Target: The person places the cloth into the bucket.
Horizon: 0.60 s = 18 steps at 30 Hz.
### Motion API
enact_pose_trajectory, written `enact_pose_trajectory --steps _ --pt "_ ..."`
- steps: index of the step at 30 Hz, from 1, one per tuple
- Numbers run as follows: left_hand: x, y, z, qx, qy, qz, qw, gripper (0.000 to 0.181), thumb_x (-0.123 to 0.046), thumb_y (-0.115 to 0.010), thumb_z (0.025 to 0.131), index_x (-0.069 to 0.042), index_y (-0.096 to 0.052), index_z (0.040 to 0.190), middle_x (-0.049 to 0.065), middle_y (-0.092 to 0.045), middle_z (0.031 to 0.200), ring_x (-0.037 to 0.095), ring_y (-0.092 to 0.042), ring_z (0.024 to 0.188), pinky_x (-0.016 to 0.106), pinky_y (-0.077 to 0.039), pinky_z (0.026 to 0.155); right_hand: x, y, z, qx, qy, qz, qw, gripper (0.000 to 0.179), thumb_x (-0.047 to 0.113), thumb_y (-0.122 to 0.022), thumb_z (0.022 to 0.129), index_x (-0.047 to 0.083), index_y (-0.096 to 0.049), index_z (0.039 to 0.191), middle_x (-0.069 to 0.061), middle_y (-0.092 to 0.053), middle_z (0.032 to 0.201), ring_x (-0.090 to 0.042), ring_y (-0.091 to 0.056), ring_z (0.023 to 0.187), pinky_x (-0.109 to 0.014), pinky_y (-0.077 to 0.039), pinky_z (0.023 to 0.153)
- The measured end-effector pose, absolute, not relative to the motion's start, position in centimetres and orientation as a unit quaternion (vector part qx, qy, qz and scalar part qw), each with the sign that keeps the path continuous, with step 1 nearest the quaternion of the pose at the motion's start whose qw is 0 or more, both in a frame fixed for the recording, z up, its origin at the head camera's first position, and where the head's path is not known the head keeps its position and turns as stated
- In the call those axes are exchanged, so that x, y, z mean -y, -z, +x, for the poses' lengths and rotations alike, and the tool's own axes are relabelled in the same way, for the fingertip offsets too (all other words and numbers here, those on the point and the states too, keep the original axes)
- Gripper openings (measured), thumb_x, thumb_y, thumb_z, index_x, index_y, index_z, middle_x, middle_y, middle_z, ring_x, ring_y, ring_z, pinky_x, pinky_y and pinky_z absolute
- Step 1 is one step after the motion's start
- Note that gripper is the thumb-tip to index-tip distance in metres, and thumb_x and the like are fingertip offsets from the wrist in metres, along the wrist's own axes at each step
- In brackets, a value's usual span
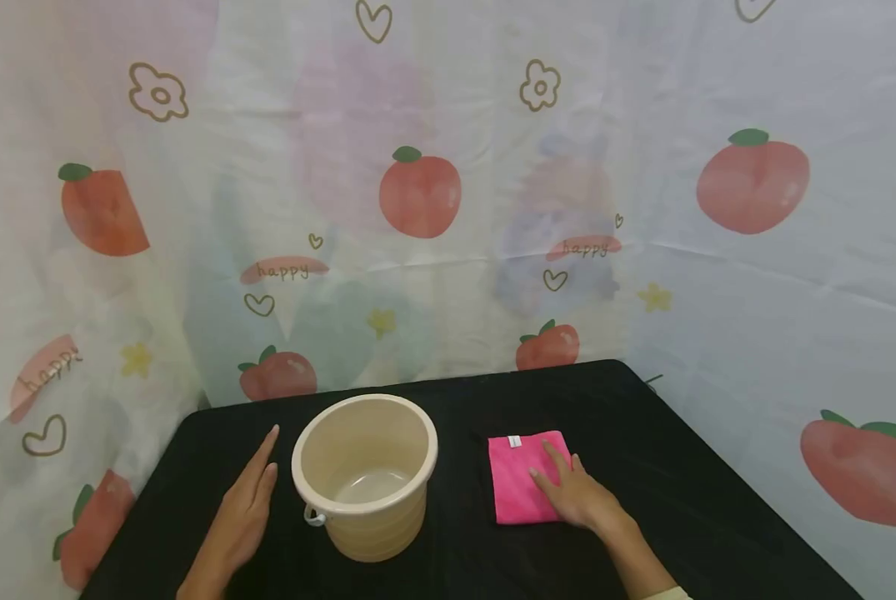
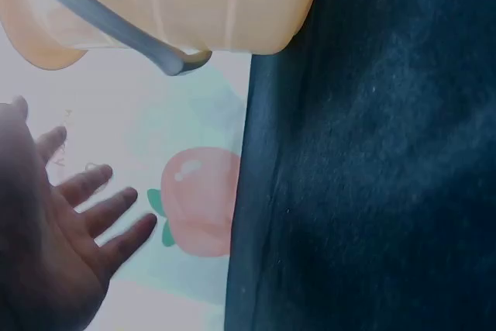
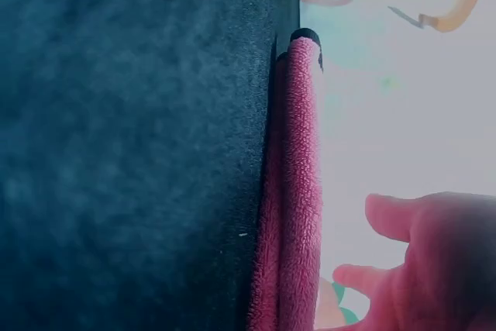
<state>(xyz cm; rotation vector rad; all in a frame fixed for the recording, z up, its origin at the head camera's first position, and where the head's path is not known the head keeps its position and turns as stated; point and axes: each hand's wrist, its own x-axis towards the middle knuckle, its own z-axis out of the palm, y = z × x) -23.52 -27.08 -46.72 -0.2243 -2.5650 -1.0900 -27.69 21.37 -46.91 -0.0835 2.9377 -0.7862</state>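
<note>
A cream plastic bucket (image 1: 372, 533) stands upright on the black-covered table, its inside bare in the head view. Its grey handle (image 2: 101, 17) hangs down the side in the left wrist view. To the left of the bucket is my left hand (image 1: 241, 508), fingers extended, apart from it and holding nothing. A folded pink towel (image 1: 518, 487) with a small white tag lies flat to the bucket's right. Over the towel's right part is my right hand (image 1: 578, 496), fingers spread; in the right wrist view a gap shows between the visible fingers and the towel (image 3: 302, 184).
The black tablecloth (image 1: 463, 575) covers the table to its edges. Behind and at both sides hangs a pale curtain (image 1: 478, 317) printed with peaches, hearts and flowers. A thin dark stick-like thing (image 1: 653, 379) shows by the table's right edge.
</note>
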Motion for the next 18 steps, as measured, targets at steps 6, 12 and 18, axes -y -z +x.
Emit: enact_pose_trajectory --steps 6,12,18 --pt "25.6 46.2 -24.7 0.851 0.457 -0.145 0.216 0.052 -0.019 -0.029 0.115 -0.024 -0.022 0.166 0.018 -0.025 0.167 0.051 -0.035 0.142 0.076 -0.03 0.102 -21.9 46.9 -28.0 -0.971 0.237 -0.027 -0.01 0.066 0.042 -0.055 0.104 0.001 -0.041 0.155 -0.038 -0.055 0.131 -0.056 -0.054 0.12 -0.068 -0.044 0.091" --pt "24.5 45.0 -26.5 0.813 0.516 -0.182 0.199 0.052 -0.017 -0.024 0.115 -0.022 -0.02 0.166 0.02 -0.025 0.166 0.05 -0.029 0.146 0.076 -0.027 0.104 -22.4 47.5 -28.7 -0.962 0.267 -0.036 -0.036 0.063 0.032 -0.062 0.101 -0.005 -0.045 0.15 -0.037 -0.059 0.125 -0.051 -0.061 0.111 -0.065 -0.046 0.091" --pt "23.6 45.5 -27.6 0.78 0.568 -0.192 0.177 0.05 -0.021 -0.019 0.115 -0.017 -0.024 0.165 0.017 -0.028 0.165 0.045 -0.027 0.148 0.069 -0.023 0.11 -22.9 47.8 -29.0 -0.952 0.3 -0.044 -0.039 0.061 0.027 -0.065 0.1 -0.004 -0.047 0.149 -0.039 -0.055 0.129 -0.053 -0.055 0.118 -0.066 -0.043 0.095"
